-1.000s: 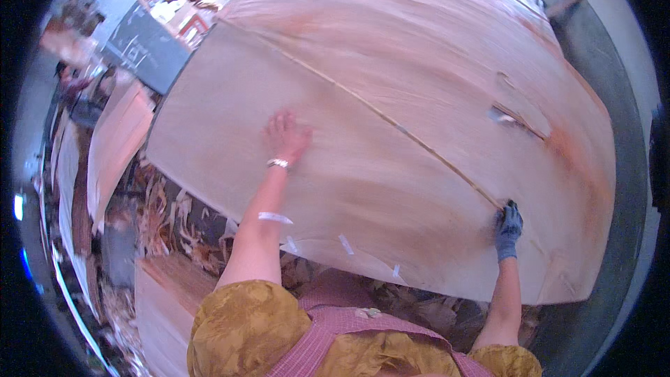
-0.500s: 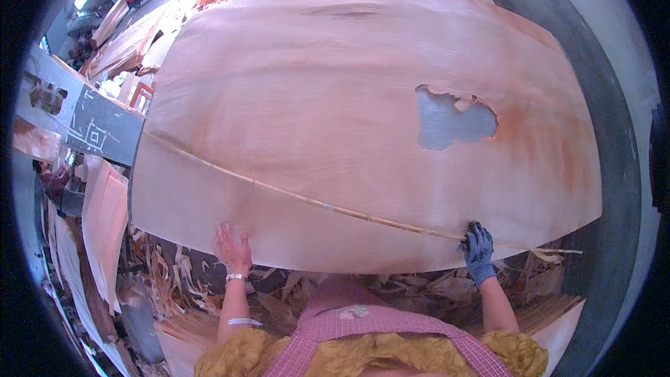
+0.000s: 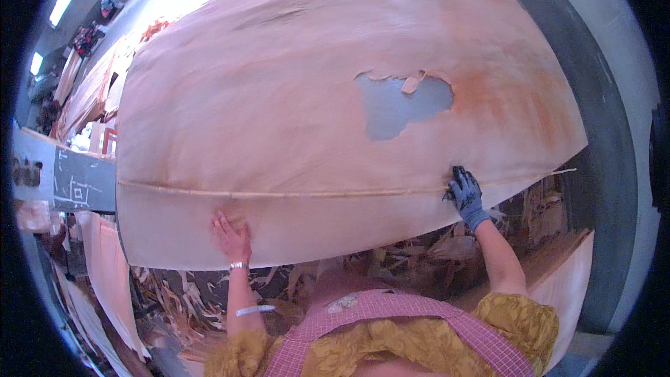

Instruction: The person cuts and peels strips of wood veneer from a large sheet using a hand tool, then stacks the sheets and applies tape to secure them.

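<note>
The stick (image 3: 279, 195) has swung level across the sheet (image 3: 279, 132), left fingers (image 3: 222, 225) splayed, right fingers (image 3: 459, 177) over the stick, grip unclear.

The broad sheet (image 3: 279, 119) looks like thin, matt wood, rough where torn, the slim stick (image 3: 335, 194) like jointed bamboo, the glove (image 3: 469, 199) like matt knitted cloth, and the bracelet (image 3: 238, 265) like shiny metal.

Right of your right hand (image 3: 465, 195), a pale wall (image 3: 621, 56) stands outside a dark grey band (image 3: 581, 73); far off, beyond and left of your left hand (image 3: 232, 239), two bright rectangular windows (image 3: 61, 8) glow
</note>
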Tool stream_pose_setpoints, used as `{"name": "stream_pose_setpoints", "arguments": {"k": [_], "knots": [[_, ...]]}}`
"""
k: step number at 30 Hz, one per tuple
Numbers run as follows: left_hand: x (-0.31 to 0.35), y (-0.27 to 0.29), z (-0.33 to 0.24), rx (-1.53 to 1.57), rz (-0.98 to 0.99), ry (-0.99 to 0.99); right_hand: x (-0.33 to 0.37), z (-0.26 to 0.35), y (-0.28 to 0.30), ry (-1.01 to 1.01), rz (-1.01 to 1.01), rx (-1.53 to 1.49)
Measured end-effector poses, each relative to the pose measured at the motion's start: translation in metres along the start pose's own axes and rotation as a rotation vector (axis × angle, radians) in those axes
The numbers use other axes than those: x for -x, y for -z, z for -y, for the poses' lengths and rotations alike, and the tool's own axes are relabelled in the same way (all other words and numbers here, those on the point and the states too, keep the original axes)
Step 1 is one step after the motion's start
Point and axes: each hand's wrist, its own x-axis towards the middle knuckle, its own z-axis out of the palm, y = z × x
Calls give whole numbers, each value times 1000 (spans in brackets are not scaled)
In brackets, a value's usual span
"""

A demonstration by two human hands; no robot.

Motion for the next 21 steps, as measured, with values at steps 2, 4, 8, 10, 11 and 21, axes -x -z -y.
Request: {"name": "stream_pose_setpoints", "arguments": {"k": [2, 4, 8, 10, 11, 21], "knots": [[27, 19, 6, -59, 117, 81, 33, 12, 3, 24, 23, -20], [26, 21, 3, -77, 117, 89, 41, 10, 7, 24, -10, -14], [-9, -13, -14, -101, -53, -1, 8, -31, 6, 27, -41, 48], [-16, -12, -25, -143, -50, 26, -1, -36, 6, -27, -13, -48], [-14, -9, -31, -166, -8, 54, 4, -34, 9, -27, -8, -42], [28, 39, -44, -134, 79, 159, 39, -23, 51, -3, 152, -78]]}}
